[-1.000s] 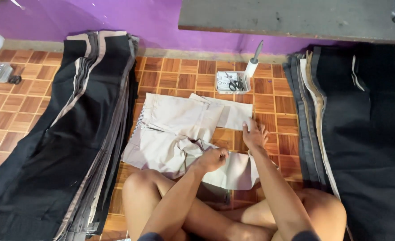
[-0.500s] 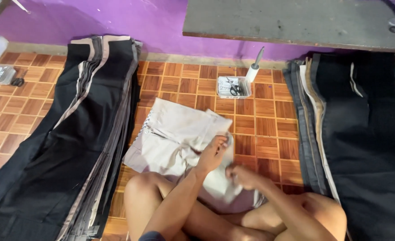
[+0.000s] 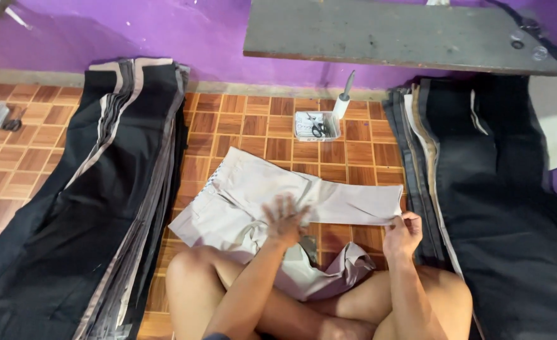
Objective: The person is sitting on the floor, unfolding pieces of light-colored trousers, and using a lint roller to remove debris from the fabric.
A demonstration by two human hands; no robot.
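Light beige trousers (image 3: 253, 195) lie on the tiled floor in front of my crossed legs. One leg of the garment stretches out to the right. My right hand (image 3: 402, 234) pinches the end of that leg near its hem. Blurred with motion, my left hand (image 3: 286, 218) rests flat on the middle of the trousers, fingers spread. The waist part bunches over my shins.
A long stack of dark trousers (image 3: 96, 201) lies on the left, another dark stack (image 3: 492, 195) on the right. A small white tray with scissors (image 3: 316, 126) and a white tube (image 3: 342, 101) sit near the purple wall. A grey board (image 3: 398, 31) juts out overhead.
My right hand has pulled one folded trouser leg out to the right, so it now lies spread. My left hand shifted onto the middle of the garment.
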